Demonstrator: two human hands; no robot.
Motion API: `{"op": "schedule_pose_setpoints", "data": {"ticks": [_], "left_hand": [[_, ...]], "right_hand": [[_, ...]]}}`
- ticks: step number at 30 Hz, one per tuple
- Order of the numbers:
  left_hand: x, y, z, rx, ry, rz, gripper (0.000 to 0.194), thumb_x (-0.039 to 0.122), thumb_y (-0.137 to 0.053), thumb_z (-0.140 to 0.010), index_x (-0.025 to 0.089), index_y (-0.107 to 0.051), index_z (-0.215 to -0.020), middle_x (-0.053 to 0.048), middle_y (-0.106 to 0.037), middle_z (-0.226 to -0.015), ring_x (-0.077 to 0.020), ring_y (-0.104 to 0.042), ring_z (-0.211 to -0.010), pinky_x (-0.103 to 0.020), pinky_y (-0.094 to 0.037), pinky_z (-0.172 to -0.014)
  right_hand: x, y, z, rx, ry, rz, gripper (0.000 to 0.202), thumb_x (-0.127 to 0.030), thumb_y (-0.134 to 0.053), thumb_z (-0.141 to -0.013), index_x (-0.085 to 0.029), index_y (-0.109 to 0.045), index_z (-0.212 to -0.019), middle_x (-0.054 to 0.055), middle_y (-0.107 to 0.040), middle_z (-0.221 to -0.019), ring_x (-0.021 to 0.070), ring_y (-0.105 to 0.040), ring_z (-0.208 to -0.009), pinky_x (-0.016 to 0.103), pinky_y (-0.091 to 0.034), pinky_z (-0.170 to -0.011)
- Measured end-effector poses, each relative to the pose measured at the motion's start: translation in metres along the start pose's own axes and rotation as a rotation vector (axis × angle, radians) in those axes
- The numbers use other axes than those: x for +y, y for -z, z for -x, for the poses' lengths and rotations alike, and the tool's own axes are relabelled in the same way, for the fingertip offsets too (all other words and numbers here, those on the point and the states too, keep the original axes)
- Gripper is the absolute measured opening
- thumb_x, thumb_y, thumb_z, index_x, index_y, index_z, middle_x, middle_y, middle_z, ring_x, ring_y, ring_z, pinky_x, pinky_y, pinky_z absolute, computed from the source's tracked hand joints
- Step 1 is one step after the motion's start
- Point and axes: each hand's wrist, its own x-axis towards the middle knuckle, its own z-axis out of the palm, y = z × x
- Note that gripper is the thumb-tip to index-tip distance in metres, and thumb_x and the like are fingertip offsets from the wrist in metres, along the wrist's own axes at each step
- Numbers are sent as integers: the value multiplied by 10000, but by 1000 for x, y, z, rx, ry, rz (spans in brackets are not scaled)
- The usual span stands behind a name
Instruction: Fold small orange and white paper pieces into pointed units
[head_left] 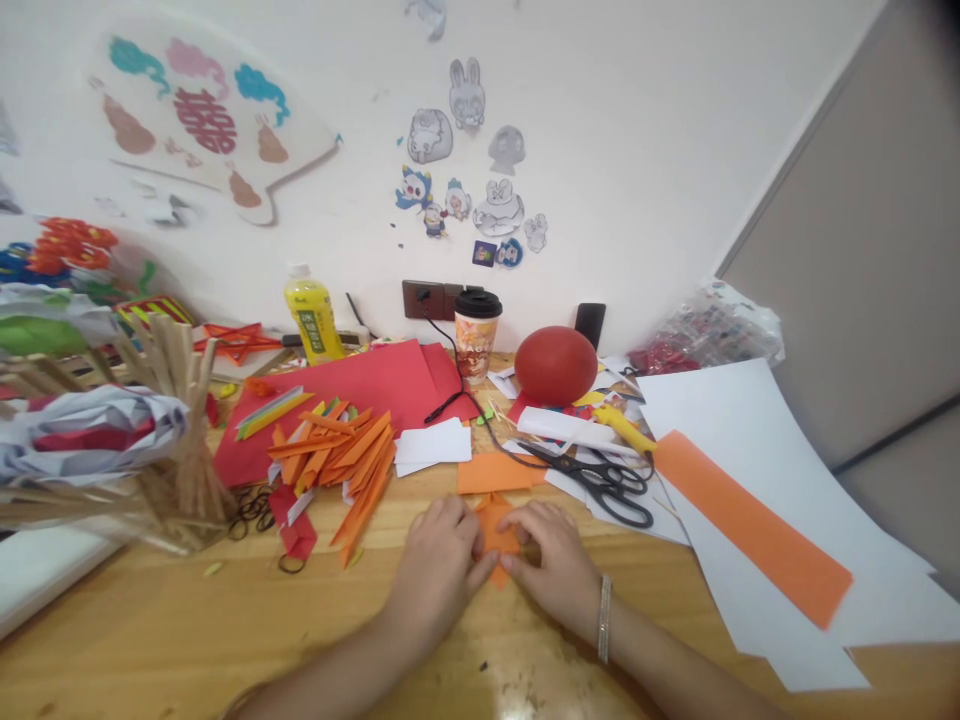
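A small folded piece of orange paper [496, 520] lies on the wooden table, its top narrowing to a point. From the left, my left hand [442, 548] presses its edge with curled fingers and thumb. My right hand [553, 560], with a bracelet at the wrist, grips the other side, its fingertips and thumb on the paper. Just beyond the hands are flat orange paper pieces [495, 473]. Black-handled scissors [600, 480] rest to the right of them. A pile of folded orange paper strips [352, 450] sits to the left.
White paper cards [433, 445], red paper [375, 380], a lidded cup [476, 335] and a red balloon [556, 365] stand or lie toward the wall. At left are a yellow bottle [313, 315] and a stick structure [180, 450]. White sheets [720, 420] carry an orange strip [750, 525] at right.
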Motion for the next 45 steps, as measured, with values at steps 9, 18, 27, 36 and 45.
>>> {"op": "schedule_pose_setpoints", "data": {"ticks": [9,18,27,36,45], "left_hand": [[0,-1,0,-2,2,-13,138,255,-591,-786,182,-531,-685,-40,-527,-816,-226,-492,-802,-323,-363,-679],[-11,4,-1,63,17,-41,167,292,-659,-748,183,-535,-728,-29,-542,-787,-224,-512,-757,-341,-406,-667],[-47,0,-9,144,-479,22,280,190,-389,-917,222,-563,-1134,-79,-614,-1163,-205,-529,-1122,-403,-441,-942],[-41,12,-4,196,-575,-103,249,204,-366,-947,178,-610,-904,-65,-639,-822,-194,-585,-820,-337,-489,-756],[-35,14,-2,126,-577,-160,265,173,-378,-935,184,-552,-736,-42,-561,-769,-180,-487,-732,-307,-409,-676]], "right_hand": [[7,-5,0,87,43,-60,189,-79,-539,-748,-198,-579,-889,37,-586,-861,205,-516,-841,329,-383,-747],[-2,-1,2,-6,-9,34,407,-231,-732,-602,-213,-578,-978,27,-560,-920,228,-488,-897,353,-367,-795],[21,25,-7,-196,199,-83,599,-266,-799,-579,-221,-537,-1115,24,-566,-927,202,-523,-869,317,-403,-788],[30,36,-11,-59,412,134,91,-172,-590,-782,-191,-579,-870,55,-622,-885,196,-528,-851,324,-407,-762],[20,25,-9,67,622,353,177,-175,-440,-877,-205,-594,-795,47,-606,-758,181,-488,-752,329,-370,-696]]}}
